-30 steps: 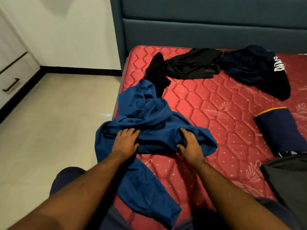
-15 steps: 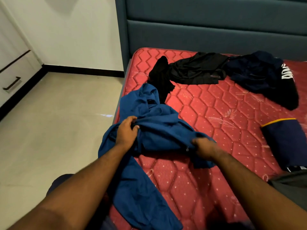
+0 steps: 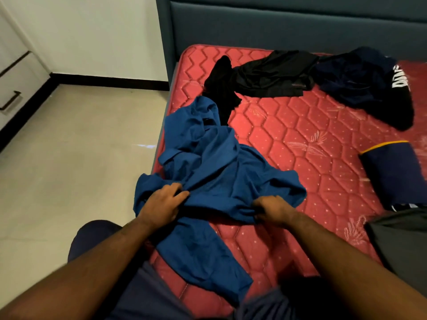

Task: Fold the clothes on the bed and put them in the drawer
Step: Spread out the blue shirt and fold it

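both hands, left hand [image 3: 163, 202] and right hand [image 3: 273, 210], clutch the crumpled blue shirt [image 3: 215, 167] on the bed [image 3: 300, 125], likely to spread it flat for folding.

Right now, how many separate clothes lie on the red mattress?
5 or 6: blue garment in both hands, black pieces and navy printed top far end, yellow-trimmed navy one, grey one at right.

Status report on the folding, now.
Left hand and right hand both grip the blue garment, still crumpled at the mattress edge. Black clothes unfolded beyond it. Nothing blocking.
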